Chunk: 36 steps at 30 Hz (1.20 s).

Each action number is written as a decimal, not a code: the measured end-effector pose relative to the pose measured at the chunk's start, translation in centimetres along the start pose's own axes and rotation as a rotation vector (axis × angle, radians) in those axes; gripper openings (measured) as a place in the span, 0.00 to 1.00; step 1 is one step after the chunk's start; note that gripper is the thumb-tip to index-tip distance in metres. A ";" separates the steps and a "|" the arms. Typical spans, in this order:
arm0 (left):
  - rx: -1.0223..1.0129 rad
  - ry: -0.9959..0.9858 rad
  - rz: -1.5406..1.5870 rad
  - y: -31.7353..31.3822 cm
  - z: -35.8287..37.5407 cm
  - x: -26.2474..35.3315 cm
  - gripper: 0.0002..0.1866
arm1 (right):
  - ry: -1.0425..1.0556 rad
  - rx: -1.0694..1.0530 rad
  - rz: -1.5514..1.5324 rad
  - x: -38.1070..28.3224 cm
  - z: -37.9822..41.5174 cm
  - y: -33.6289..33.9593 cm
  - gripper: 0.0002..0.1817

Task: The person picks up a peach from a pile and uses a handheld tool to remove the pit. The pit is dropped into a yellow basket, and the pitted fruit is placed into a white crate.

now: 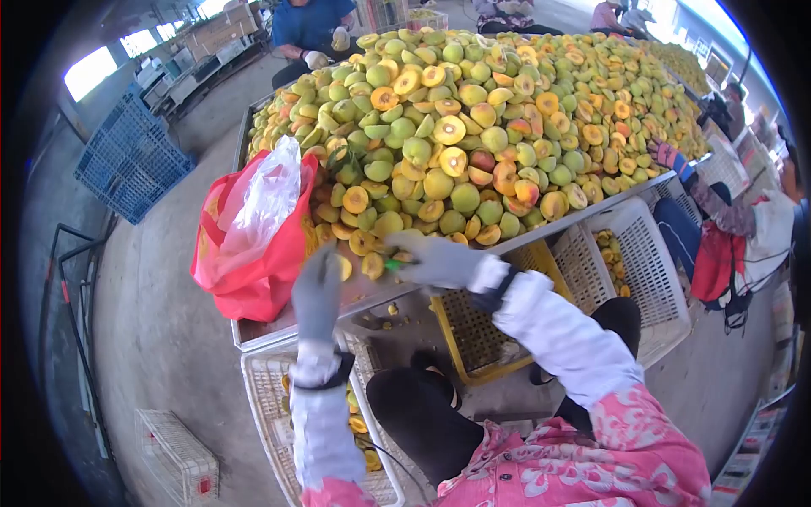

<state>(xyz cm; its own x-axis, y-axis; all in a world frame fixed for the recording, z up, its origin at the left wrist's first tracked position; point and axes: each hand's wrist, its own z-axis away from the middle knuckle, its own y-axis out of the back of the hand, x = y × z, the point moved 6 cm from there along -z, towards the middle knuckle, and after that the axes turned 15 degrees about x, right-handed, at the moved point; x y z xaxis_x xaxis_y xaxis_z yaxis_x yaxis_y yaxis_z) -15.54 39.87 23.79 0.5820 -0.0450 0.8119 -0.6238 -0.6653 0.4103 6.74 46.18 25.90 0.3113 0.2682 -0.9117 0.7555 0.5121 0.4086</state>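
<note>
"What should you watch for here?"

"Your right hand (435,260) first. It looks curled around a small green object (393,264), and blur hides whether that carries a sharp edge. If it does, and your grip slides on a wet glove, your left hand (317,291) sits just across from it and could get nicked."

"Is your left hand holding anything?"

"I can't tell. Your fingers look fairly straight and close together, with a fruit half (345,268) right beside them; whether you've pinched it isn't clear."

"And the other fruit?"

"In the fruit pile (456,127), heaped on the bench (270,335) close to its near rim. Another cut half (372,265) lies between your hands. A careless knock could roll it over the edge, past the white crate (262,414) and the yellow crate (448,338), onto the floor."

"Anything else?"

"The red bag (253,287) stands by your left hand at the corner, so a wide swing could shove it off. That dark cable (394,456) near your left sleeve might snag on the white crate."
</note>
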 end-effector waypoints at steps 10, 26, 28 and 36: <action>0.125 -0.436 -1.025 -15.1 -8.1 -0.6 0.19 | -0.628 0.369 -0.666 9.6 18.6 9.8 0.25; -0.401 0.283 0.627 -17.5 22.4 18.1 0.22 | -0.244 0.519 -0.756 8.7 24.8 8.4 0.11; -0.496 0.387 0.688 -18.6 25.0 18.6 0.23 | -0.186 0.644 -0.551 8.4 26.0 9.7 0.12; -0.442 0.929 0.941 -18.2 26.3 17.1 0.40 | -0.476 0.501 -0.730 7.5 29.3 9.0 0.13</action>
<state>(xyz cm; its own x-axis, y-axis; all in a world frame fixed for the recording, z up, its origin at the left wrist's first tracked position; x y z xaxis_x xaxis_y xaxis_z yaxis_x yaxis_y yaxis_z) 19.54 31.61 19.30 -0.5897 0.2826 0.7565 -0.7953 -0.3662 -0.4831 32.77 28.88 21.52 -0.2095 -0.3845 -0.8990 0.9749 -0.0109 -0.2225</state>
